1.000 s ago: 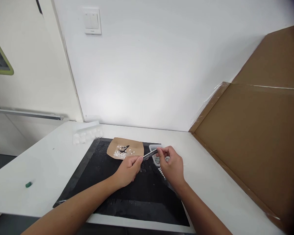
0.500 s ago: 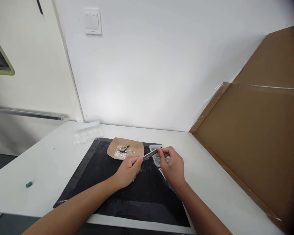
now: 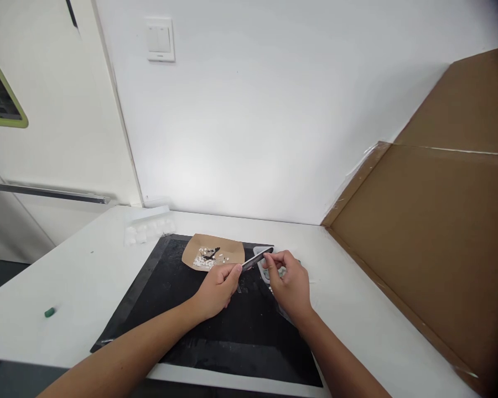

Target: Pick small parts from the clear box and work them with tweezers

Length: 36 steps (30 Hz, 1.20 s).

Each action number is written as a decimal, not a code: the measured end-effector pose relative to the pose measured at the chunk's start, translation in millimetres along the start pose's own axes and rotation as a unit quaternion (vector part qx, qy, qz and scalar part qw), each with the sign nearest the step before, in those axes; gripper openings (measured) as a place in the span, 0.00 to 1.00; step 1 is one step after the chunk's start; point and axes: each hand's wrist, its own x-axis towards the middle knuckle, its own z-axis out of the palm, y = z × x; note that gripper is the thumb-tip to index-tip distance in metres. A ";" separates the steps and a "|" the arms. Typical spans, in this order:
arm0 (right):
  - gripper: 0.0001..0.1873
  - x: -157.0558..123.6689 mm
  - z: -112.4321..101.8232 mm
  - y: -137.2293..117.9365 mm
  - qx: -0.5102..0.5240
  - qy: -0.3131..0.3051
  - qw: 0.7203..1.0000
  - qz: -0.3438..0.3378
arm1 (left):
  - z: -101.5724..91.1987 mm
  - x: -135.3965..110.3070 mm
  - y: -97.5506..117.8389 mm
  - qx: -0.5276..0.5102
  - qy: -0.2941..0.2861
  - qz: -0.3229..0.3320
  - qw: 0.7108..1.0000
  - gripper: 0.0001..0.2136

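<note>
My left hand (image 3: 218, 290) is closed around the near end of a slim, flat, dark-edged object (image 3: 253, 262) with a pale upper face; its exact kind does not show. It is held tilted above the mat, its far end raised to the right. My right hand (image 3: 290, 284) is closed in a pinch at the lower edge of that object, near its far end. Whether something small is also between these fingertips is hidden. Behind my right hand stands a small clear plastic tray (image 3: 259, 252) with greyish pieces in it, partly covered by the hand.
A brown paper tray (image 3: 191, 251) holds many small white bits and black scraps. It rests on a black mat (image 3: 216, 331) on the white table (image 3: 66, 276). A clear moulded package (image 3: 149, 226) lies at back left, a green piece (image 3: 50, 312) at left. Cardboard (image 3: 431, 232) stands at right.
My right hand has shifted slightly left and down along the slim object, so more of its far end shows. My left hand keeps its grip. The view has moved slightly.
</note>
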 end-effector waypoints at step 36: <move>0.13 -3.2 2.3 -3.0 0.029 -0.022 0.999 -0.021 | 0.1 0.2 -2.9 0.003 -0.009 0.002 1.000 0.25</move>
